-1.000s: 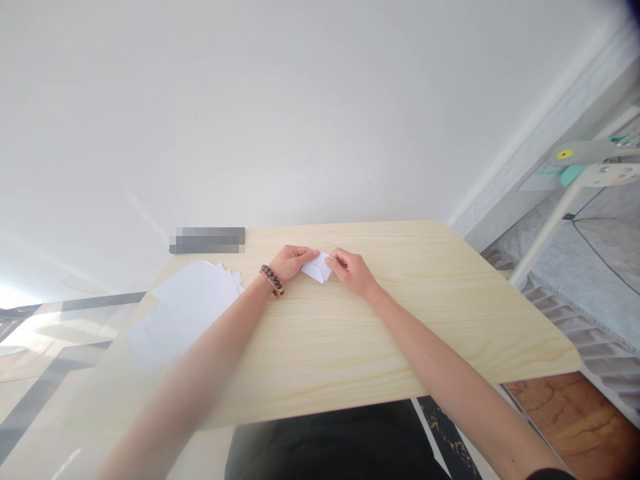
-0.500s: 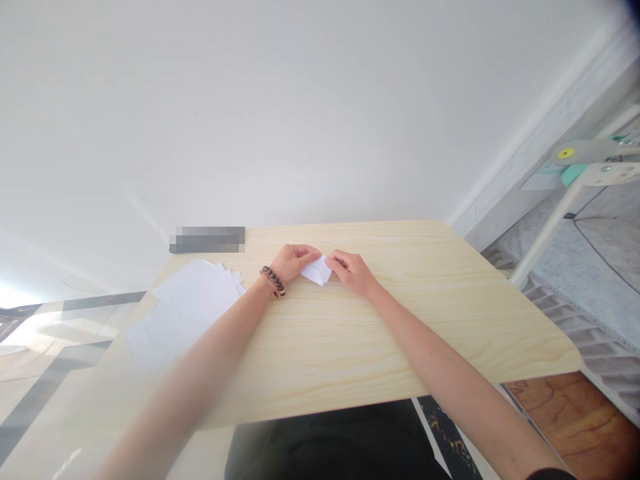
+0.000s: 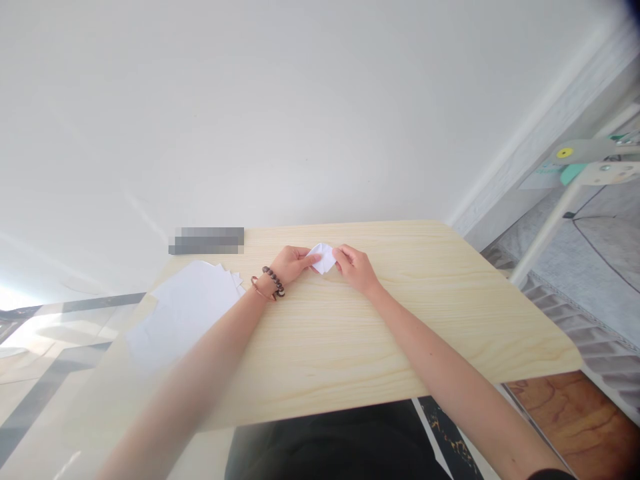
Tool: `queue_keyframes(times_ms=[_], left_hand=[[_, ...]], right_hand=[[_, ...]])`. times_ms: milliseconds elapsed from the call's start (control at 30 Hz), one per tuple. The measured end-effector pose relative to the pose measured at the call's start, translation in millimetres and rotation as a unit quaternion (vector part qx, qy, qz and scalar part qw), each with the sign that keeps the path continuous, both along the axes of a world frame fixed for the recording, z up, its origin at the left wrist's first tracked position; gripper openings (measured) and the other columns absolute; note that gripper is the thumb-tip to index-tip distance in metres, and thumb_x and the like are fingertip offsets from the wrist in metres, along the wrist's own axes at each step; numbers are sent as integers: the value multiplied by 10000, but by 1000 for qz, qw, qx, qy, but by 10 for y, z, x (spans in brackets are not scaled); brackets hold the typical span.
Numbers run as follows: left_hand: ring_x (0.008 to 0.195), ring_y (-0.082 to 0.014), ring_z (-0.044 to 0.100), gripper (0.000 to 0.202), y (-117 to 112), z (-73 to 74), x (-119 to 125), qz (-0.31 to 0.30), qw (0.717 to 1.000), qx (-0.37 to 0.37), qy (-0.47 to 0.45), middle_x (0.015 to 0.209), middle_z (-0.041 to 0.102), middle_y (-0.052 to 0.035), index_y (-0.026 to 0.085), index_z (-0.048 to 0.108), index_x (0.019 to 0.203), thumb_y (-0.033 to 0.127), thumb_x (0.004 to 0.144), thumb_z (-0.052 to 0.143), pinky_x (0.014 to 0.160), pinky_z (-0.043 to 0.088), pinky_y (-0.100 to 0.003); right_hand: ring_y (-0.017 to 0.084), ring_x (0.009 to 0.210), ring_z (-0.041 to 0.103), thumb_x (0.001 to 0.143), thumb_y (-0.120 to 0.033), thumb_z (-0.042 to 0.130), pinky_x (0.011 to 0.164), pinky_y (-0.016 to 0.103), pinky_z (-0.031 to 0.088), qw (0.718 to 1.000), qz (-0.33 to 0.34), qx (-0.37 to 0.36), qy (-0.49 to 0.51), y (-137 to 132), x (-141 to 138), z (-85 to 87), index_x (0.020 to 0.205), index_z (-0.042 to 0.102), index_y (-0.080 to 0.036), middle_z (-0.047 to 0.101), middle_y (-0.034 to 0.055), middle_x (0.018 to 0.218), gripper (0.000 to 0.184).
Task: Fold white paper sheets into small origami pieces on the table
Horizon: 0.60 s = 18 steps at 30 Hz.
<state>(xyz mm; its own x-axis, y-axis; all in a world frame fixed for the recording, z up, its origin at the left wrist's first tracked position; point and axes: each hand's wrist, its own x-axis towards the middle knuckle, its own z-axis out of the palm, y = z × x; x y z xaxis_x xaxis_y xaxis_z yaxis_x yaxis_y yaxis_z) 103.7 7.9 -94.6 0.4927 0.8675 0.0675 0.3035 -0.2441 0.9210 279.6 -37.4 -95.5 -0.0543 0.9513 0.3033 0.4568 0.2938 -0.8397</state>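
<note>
A small folded white paper (image 3: pixel 325 259) with crease lines is held between my two hands, over the far half of the wooden table. My left hand (image 3: pixel 291 264) pinches its left side, the thumb lying across the front of the paper. On its right edge, my right hand (image 3: pixel 356 265) grips with thumb and fingers closed together. The far fingers of both hands are partly hidden behind the paper. A beaded bracelet (image 3: pixel 273 280) and a thin bangle circle my left wrist.
White paper sheets (image 3: pixel 187 307) lie in a loose pile on the left of the table (image 3: pixel 340 353). Behind them, at the back edge, is a blurred-out grey block (image 3: pixel 207 241). A wall (image 3: pixel 310 133) rises behind the table; a metal frame (image 3: pixel 550 223) stands at right.
The folded paper has been turned and lifted slightly, so a different side with more creases shows. My left thumb now lies over its front, and my right fingers have shifted slightly right.
</note>
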Motion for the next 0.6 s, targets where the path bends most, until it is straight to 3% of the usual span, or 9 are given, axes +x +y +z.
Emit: queue_keyframes(times_ms=[233, 333, 600], left_hand=[[610, -121, 494, 505, 9, -18, -4, 26, 1000, -8, -12, 645, 601, -27, 109, 648, 694, 555, 750, 416, 578, 384, -227], [606, -119, 493, 475, 11, -12, -11, 26, 1000, -14, -5, 667, 600, -28, 107, 641, 709, 539, 741, 446, 561, 379, -226], [647, -121, 527, 389, -17, -3, 16, 21, 994, -50, -95, 750, 626, -44, 115, 633, 817, 475, 693, 556, 609, 400, -234]], right_hand=[[80, 483, 354, 821, -412, 349, 501, 214, 289, 1000, 9, 2, 6, 10, -6, -6, 605, 395, -186, 418, -39, 525, 315], [81, 481, 349, 817, -418, 354, 495, 216, 287, 1000, 22, -6, 10, 3, -6, -2, 626, 411, -187, 412, -39, 532, 305], [77, 503, 336, 822, -402, 357, 503, 212, 267, 996, 72, 29, -53, -13, -5, -5, 637, 429, -181, 405, -39, 546, 297]])
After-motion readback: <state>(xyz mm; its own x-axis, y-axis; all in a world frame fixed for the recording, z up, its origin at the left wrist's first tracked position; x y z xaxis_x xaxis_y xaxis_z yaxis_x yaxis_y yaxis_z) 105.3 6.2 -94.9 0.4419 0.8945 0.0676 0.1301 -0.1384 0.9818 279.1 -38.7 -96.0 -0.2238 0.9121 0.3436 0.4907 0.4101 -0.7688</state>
